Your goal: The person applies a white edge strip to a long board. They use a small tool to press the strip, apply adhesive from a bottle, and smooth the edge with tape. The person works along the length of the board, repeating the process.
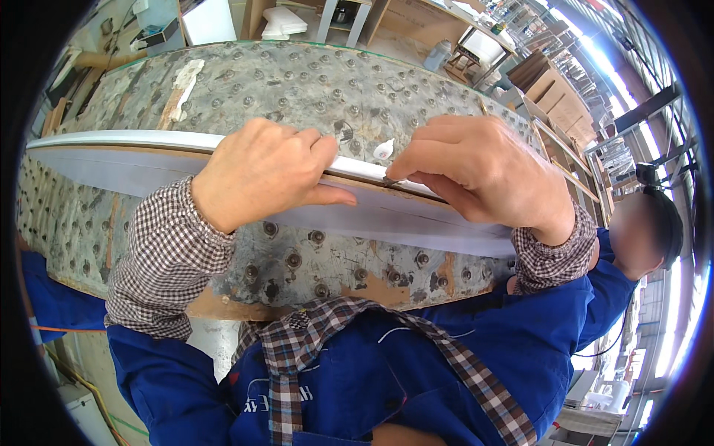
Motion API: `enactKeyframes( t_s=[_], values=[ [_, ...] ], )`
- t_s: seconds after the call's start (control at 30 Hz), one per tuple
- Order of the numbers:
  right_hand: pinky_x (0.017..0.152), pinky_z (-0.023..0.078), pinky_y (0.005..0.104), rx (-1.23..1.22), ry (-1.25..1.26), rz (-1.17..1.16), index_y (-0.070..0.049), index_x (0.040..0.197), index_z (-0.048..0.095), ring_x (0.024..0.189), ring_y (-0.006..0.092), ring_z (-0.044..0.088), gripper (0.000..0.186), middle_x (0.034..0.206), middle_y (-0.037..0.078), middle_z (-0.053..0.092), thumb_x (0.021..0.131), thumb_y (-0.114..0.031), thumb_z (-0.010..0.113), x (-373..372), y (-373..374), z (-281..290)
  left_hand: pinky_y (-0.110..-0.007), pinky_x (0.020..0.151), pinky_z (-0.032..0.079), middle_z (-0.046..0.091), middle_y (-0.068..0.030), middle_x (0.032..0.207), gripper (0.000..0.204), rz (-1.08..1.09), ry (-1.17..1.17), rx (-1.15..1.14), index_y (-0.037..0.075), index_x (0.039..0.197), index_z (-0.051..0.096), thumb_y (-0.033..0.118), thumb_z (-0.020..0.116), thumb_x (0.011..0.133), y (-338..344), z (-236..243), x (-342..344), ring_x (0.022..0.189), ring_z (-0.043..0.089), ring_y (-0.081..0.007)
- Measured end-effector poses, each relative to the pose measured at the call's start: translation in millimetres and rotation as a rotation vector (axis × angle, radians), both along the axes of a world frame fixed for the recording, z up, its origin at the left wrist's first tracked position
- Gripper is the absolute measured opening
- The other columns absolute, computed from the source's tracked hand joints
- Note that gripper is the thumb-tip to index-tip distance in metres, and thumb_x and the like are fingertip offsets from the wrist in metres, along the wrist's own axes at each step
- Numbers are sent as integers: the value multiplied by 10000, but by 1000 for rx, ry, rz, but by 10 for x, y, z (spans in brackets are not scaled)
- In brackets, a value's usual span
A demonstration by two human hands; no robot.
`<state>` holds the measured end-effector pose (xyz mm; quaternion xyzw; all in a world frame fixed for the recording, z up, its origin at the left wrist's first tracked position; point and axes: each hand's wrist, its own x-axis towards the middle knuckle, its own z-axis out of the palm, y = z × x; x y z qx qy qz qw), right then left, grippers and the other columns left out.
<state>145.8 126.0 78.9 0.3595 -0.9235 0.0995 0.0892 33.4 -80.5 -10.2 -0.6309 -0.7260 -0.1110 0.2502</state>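
Note:
A long white panel [372,215] stands on edge across a worn grey worktable [260,104] studded with small round ball rollers. Along the panel's top runs a bare brown edge, with a white strip [111,137] on its far side. My left hand [271,171] is closed over this top edge, fingers on the far side and thumb on the near side. Further right, my right hand [476,167] pinches at the same edge. A small dark bit shows at its fingertips, too hidden to name. Just beyond the edge lies a small white piece [384,150], shaped like a little bottle.
A torn whitish strip [186,85] lies on the table's far left. A person in blue with a dark cap [666,223] is close by at the right. Stacked brown boards [547,85] and a clear bottle [437,56] stand beyond the table.

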Motion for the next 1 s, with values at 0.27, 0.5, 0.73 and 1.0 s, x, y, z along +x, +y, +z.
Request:
enactKeyframes(
  t_s=[0.27, 0.5, 0.73, 1.0],
  values=[
    [507, 437, 406, 47, 40, 17, -32, 799, 546, 610, 319, 556, 136, 651, 119, 516, 685, 1, 613, 1, 3, -2, -306, 460, 436, 513, -52, 587, 500, -1, -10, -28, 59, 731, 505, 524, 688, 728, 7, 3, -12, 504, 561, -206],
    [508, 429, 406, 70, 6, -14, -26, 784, 525, 602, 324, 544, 133, 644, 116, 501, 680, 12, 598, 41, 21, 16, -300, 450, 433, 506, -52, 580, 502, -19, 7, 5, 56, 718, 493, 515, 697, 724, 9, -6, -15, 491, 549, -200],
    [515, 425, 415, 35, -96, -65, -26, 824, 573, 617, 329, 557, 118, 673, 128, 538, 720, 15, 609, 139, 107, 54, -292, 441, 430, 495, -47, 572, 500, -17, 20, -2, 57, 712, 489, 508, 704, 722, 10, -24, -14, 480, 537, -185],
    [510, 430, 397, -61, -68, 20, -25, 856, 594, 621, 311, 569, 121, 670, 120, 545, 742, 5, 626, 38, 89, -73, -301, 462, 444, 505, -50, 584, 499, -26, 9, 9, 55, 724, 492, 504, 709, 715, 7, -10, 3, 497, 550, -199]
  ],
)
